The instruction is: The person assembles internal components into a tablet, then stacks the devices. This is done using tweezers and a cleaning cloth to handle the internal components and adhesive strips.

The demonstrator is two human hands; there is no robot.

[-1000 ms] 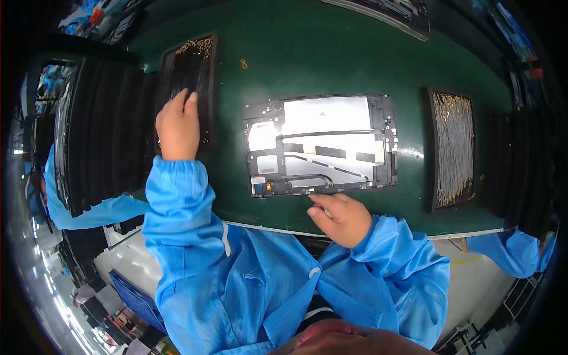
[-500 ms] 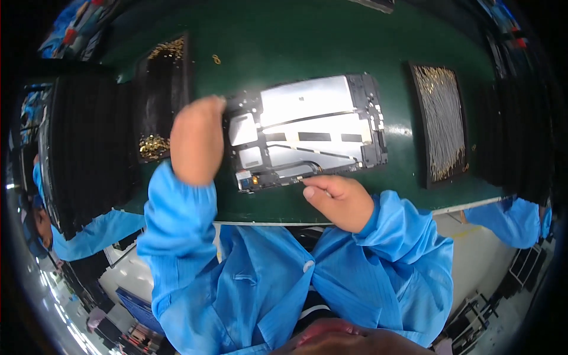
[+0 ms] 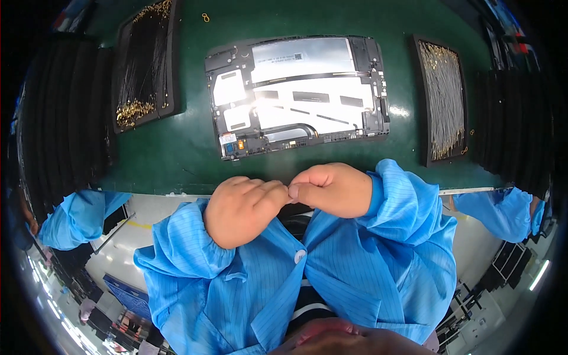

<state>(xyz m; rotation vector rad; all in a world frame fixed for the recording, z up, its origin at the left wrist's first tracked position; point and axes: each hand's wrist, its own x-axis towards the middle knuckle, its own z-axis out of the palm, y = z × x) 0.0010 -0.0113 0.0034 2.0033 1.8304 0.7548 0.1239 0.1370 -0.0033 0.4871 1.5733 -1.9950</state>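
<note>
Just beyond the table's near edge, in front of my body, my left hand [image 3: 245, 208] and my right hand [image 3: 336, 190] meet at the fingertips. Both are closed, thumb and fingers pinched together. Whatever lies between them, if anything, is hidden or too small to make out. Farther away, a flat tablet-like electronic assembly [image 3: 303, 97] rests on the green table, apart from both hands. It has a black frame, bright silver plates and small components along its edges.
A black tray [image 3: 173, 89] of dark thin cables with gold ends lies at left; another tray [image 3: 442, 100] holds grey ones at right. Stacked black trays [image 3: 62, 118] flank the green table [image 3: 284, 165] on both sides. A small yellow loop [image 3: 205, 18] lies at the back.
My left hand has come from beside the left tray down to my right hand. My right hand has left the assembly's near edge. The view has shifted, so table items appear higher.
</note>
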